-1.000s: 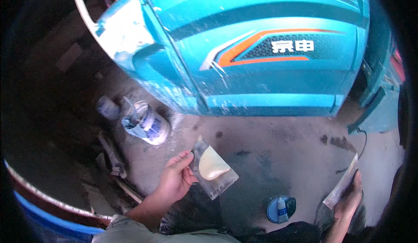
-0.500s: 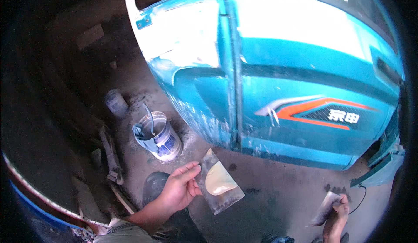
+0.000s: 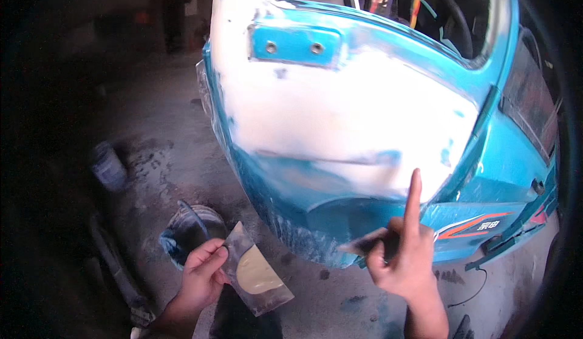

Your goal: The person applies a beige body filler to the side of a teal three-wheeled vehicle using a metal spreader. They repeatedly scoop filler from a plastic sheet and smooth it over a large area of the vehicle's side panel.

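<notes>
Left hand point(image 3: 204, 270) pinches a plate point(image 3: 267, 302) by 1 edge; right hand point(image 3: 408, 257) holds a blade point(image 3: 366, 243), forefinger point(image 3: 414, 202) raised; floor point(image 3: 331, 296) between.

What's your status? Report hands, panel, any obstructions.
Left hand gripping plate bearing cream paste. Right hand holding dark flat tool, index finger extended. White-patched blue panel ahead, contact unclear. Bucket on floor beyond left hand.

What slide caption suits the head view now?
Left hand holding a flat plate of cream paste; right hand, index finger extended, gripping a second plate before a white-patched teal vehicle.
</notes>
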A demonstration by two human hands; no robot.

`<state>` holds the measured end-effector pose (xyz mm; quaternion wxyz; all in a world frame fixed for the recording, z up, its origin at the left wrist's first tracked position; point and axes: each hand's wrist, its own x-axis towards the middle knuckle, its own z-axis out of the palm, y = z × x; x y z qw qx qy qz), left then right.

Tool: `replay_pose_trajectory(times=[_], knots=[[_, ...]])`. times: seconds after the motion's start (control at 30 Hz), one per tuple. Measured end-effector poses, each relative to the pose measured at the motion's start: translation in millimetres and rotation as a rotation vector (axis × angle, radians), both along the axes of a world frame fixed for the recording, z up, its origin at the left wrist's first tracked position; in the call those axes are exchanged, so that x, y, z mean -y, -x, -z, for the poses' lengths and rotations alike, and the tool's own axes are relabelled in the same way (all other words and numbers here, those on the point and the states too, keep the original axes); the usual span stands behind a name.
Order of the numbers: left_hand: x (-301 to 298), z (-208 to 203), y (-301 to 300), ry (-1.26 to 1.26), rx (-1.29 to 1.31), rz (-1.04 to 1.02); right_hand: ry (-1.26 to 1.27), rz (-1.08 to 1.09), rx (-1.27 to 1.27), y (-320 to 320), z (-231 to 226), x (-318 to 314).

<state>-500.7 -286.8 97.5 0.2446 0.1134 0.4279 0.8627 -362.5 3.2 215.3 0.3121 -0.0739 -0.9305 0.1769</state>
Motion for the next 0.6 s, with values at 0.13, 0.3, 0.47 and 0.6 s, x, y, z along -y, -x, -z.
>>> replay_pose_trajectory(times=[0.13, 0.3, 0.47, 0.6], knots=[[29.2, 36.8, 63.1, -0.046, -0.007, 0.008, -0.147, 0.118, 0.024, 56.8, -4.4, 30.3], [40.8, 22.5, 122.6, -0.017, -0.017, -0.071, -0.197, 0.236, -0.022, 79.5, 10.4, 43.5], [37.1, 14.8, 170.4, -0.142, -0.058, 0.131, -0.147, 0.285, -0.019, 80.7, 15.5, 50.9], [30.5, 14.2, 173.3, -0.101, -0.05, 0.188, -0.081, 0.311, -0.025, 86.4, 18.6, 57.0]])
